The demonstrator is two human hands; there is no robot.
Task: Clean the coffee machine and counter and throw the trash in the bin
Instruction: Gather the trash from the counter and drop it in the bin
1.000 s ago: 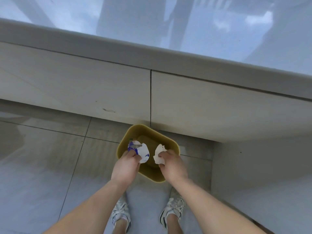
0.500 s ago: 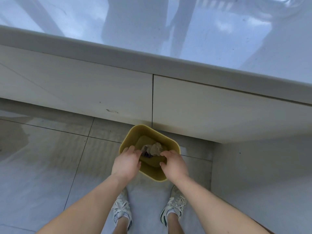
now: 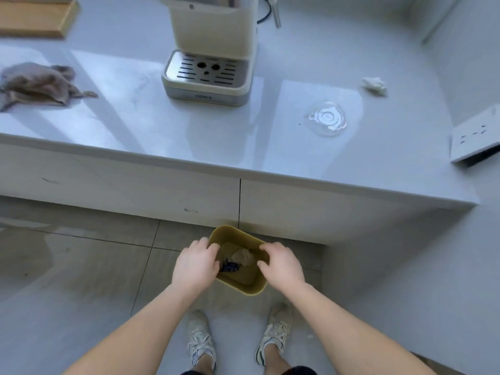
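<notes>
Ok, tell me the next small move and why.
Probably lift both empty hands, left hand and right hand, from the bin and reach for the crumpled tissue and clear plastic lid, the trash left on the counter.

Only one piece of lettering in view: a short dark word printed on the front edge of the drip-tray base of the coffee machine (image 3: 208,74), centred below the slotted metal grate. Too small and blurred to spell out with confidence; looks like six or seven capital letters, perhaps a brand name. A small round mark near the top of the machine's front panel, not legible. Socket holes but no readable print on the white power strip (image 3: 476,136) at the counter's right edge. Blue print on the crumpled wrapper (image 3: 230,266) inside the bin (image 3: 243,289), unreadable.
</notes>
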